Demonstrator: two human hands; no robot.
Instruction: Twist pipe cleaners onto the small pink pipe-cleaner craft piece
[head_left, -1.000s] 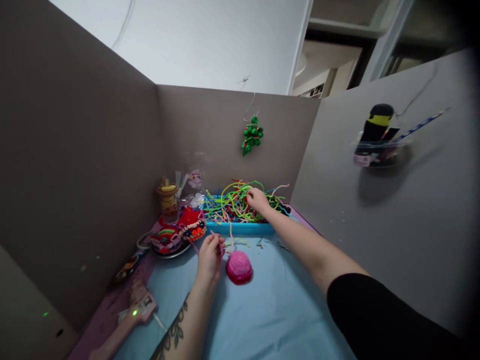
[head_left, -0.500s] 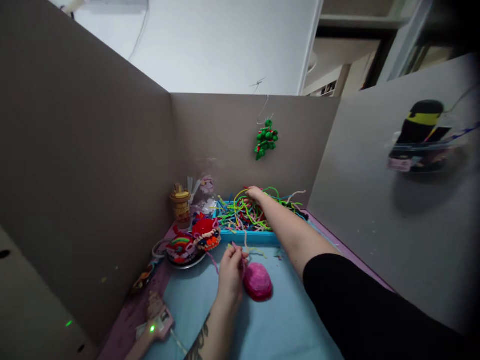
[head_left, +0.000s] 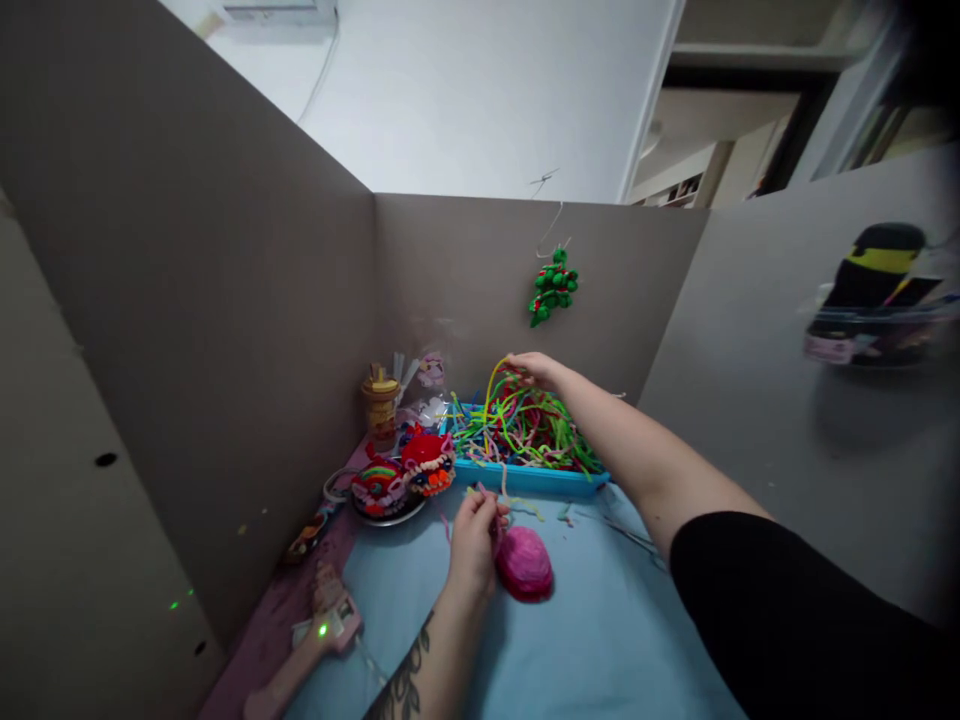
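Note:
My right hand is raised over a blue tray heaped with coloured pipe cleaners, its fingers pinched on a yellow-green pipe cleaner lifted out of the heap. My left hand rests on the light blue mat, closed on a thin pink pipe cleaner, touching a pink dome-shaped wound piece beside it.
Grey cardboard walls enclose the desk on three sides. A green ornament hangs on the back wall. A plate of colourful craft figures, a small jar and a pink glue gun sit at left. A holder with pens hangs on the right wall.
My right hand has risen from the heap, drawing a yellow-green pipe cleaner upward. The left hand stays by the pink dome. The view has shifted.

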